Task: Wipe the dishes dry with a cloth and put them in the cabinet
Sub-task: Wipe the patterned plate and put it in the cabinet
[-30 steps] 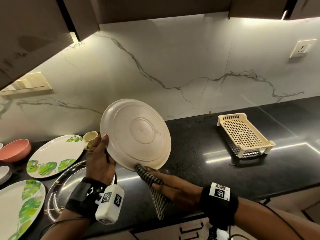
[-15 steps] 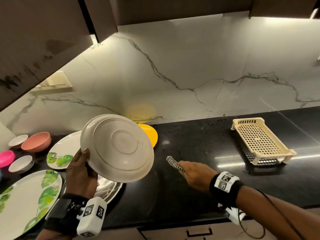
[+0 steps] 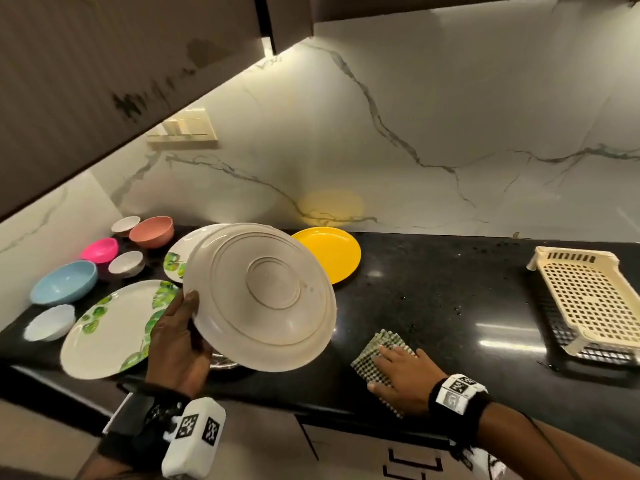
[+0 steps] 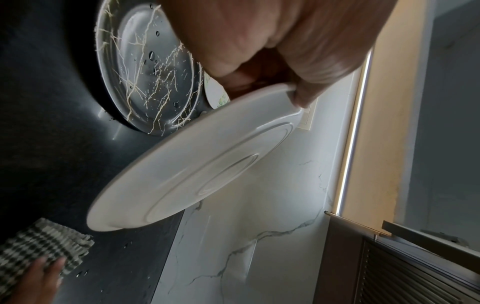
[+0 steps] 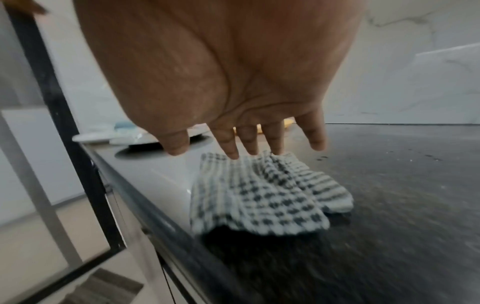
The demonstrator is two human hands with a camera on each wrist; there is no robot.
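Note:
My left hand point(image 3: 180, 337) grips a cream plate point(image 3: 259, 296) by its rim, tilted with its underside toward me, above the black counter point(image 3: 433, 306). In the left wrist view the thumb curls over the plate point(image 4: 197, 158) edge. The checked cloth point(image 3: 379, 355) lies folded on the counter near its front edge. My right hand point(image 3: 398, 372) is over it with straight, spread fingers point(image 5: 249, 142) whose tips touch the cloth point(image 5: 262, 197). Dark wall cabinets point(image 3: 104, 81) hang overhead at the upper left, their doors closed.
On the left of the counter lie two leaf-print plates point(image 3: 110, 327), a dark glass plate point(image 4: 148, 67) with water drops, a yellow plate point(image 3: 332, 254) and several small bowls point(image 3: 152, 230). A cream slotted drying rack point(image 3: 588, 296) stands at the right.
My right hand took the cloth off the plate, laid it on the counter and opened flat over it. My left hand carried the plate leftward. My view swung left, showing more dishes.

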